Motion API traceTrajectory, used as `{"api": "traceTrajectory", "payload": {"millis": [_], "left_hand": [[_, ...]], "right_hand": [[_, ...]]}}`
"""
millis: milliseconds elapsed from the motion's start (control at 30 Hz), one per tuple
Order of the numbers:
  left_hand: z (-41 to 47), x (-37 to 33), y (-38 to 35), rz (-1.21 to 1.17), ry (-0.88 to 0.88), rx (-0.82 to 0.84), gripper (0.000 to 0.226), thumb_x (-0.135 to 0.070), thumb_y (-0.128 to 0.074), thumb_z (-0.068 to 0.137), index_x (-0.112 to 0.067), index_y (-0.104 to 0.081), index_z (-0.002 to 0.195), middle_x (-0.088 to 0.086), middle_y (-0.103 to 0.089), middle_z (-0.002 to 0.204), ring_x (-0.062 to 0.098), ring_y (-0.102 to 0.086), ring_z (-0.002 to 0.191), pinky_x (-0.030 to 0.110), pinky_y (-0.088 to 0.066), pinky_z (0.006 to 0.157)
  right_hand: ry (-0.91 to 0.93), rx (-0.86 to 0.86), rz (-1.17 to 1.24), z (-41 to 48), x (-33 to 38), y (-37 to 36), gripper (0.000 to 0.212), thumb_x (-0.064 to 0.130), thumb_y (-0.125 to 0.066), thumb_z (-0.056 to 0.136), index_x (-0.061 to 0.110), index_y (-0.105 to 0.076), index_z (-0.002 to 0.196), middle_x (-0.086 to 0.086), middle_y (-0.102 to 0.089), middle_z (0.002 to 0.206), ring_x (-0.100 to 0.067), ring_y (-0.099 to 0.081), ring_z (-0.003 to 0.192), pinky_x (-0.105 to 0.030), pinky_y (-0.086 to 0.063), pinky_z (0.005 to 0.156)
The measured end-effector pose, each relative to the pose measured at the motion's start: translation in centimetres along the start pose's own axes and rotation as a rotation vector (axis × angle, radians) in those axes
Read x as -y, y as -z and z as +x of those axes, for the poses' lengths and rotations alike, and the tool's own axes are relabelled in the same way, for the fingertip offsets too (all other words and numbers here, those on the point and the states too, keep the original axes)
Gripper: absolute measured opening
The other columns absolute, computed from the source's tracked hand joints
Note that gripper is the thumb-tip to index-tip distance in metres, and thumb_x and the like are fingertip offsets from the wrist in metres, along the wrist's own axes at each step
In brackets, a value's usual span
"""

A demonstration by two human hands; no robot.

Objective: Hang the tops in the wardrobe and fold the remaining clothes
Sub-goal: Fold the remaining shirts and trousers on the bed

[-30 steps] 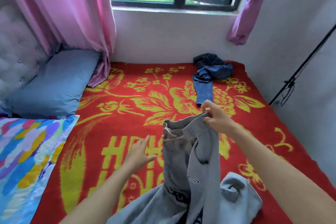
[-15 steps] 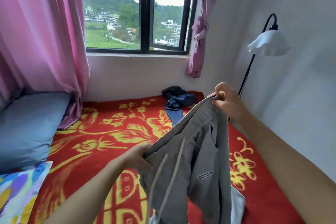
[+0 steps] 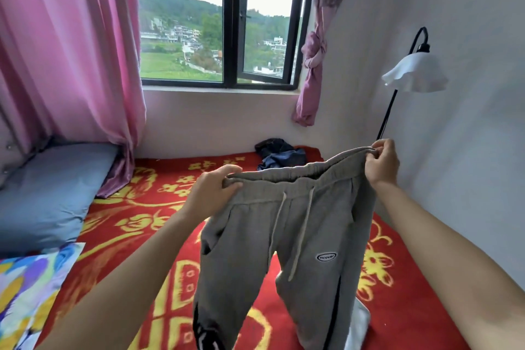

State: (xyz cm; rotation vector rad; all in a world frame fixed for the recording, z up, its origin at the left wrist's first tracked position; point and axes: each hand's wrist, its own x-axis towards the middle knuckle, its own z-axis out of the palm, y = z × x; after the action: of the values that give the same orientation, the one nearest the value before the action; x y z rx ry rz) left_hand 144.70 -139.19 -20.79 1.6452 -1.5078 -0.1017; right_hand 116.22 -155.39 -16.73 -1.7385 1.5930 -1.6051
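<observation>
Grey jogging trousers [image 3: 309, 236] with a white drawstring and a small oval logo hang spread in the air above the bed. My left hand [image 3: 211, 193] grips the left end of the waistband. My right hand [image 3: 382, 163] pinches the right end, held a little higher. Both legs dangle down towards the red and yellow blanket [image 3: 147, 224]. A crumpled pair of blue jeans [image 3: 279, 153] lies at the far edge of the bed under the window. A pale grey garment [image 3: 359, 324] lies on the blanket behind the right trouser leg, mostly hidden.
A blue pillow [image 3: 48, 196] and a multicoloured pillow [image 3: 25, 290] lie at the left. Pink curtains [image 3: 71, 51] flank the window. A black floor lamp with a white shade [image 3: 414, 72] stands by the right wall, close to my right hand.
My left hand, free a second ago, took the waistband and both hands raised and spread the trousers flat. My view tilted up towards the window.
</observation>
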Motion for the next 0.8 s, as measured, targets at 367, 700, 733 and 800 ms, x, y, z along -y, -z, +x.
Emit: {"api": "traceTrajectory", "payload": {"millis": [367, 700, 733, 800], "left_hand": [[2.1, -12.7, -7.5, -0.074, -0.033, -0.035, 0.023, -0.020, -0.071, 0.079, -0.010, -0.070, 0.100, 0.001, -0.063, 0.081, 0.014, -0.053, 0.076, 0.028, -0.043, 0.074], [-6.9, -1.9, -10.0, 0.019, 0.330, 0.181, 0.018, -0.022, -0.066, 0.085, -0.009, -0.062, 0.096, 0.004, -0.059, 0.082, 0.020, -0.056, 0.076, 0.029, -0.039, 0.062], [-7.8, -0.7, -9.5, 0.020, 0.358, 0.178, 0.016, -0.023, -0.065, 0.085, -0.010, -0.061, 0.093, 0.003, -0.058, 0.080, 0.020, -0.055, 0.075, 0.028, -0.037, 0.062], [-9.2, 1.9, -8.1, 0.018, 0.430, 0.177, 0.014, -0.024, -0.064, 0.085, -0.012, -0.058, 0.088, 0.005, -0.060, 0.077, 0.023, -0.056, 0.073, 0.029, -0.037, 0.059]], "right_hand": [[-0.055, -0.143, -0.061, 9.6, -4.4, 7.9, 0.033, -0.006, -0.040, 0.086, -0.004, -0.055, 0.115, -0.021, -0.059, 0.122, -0.035, -0.053, 0.114, -0.030, -0.032, 0.093], [-0.218, 0.265, -0.306, -0.1, -9.8, -1.4, 0.030, 0.005, -0.042, 0.089, 0.013, -0.060, 0.112, -0.024, -0.054, 0.121, -0.037, -0.040, 0.119, -0.039, -0.035, 0.099], [-0.220, 0.287, -0.339, -1.2, -9.2, -2.9, 0.030, 0.005, -0.041, 0.089, 0.014, -0.059, 0.112, -0.021, -0.053, 0.123, -0.037, -0.038, 0.120, -0.040, -0.034, 0.099], [-0.206, 0.315, -0.334, -3.4, -6.9, -5.9, 0.030, 0.004, -0.040, 0.089, 0.012, -0.058, 0.112, -0.019, -0.049, 0.126, -0.039, -0.039, 0.119, -0.040, -0.033, 0.098]]}}
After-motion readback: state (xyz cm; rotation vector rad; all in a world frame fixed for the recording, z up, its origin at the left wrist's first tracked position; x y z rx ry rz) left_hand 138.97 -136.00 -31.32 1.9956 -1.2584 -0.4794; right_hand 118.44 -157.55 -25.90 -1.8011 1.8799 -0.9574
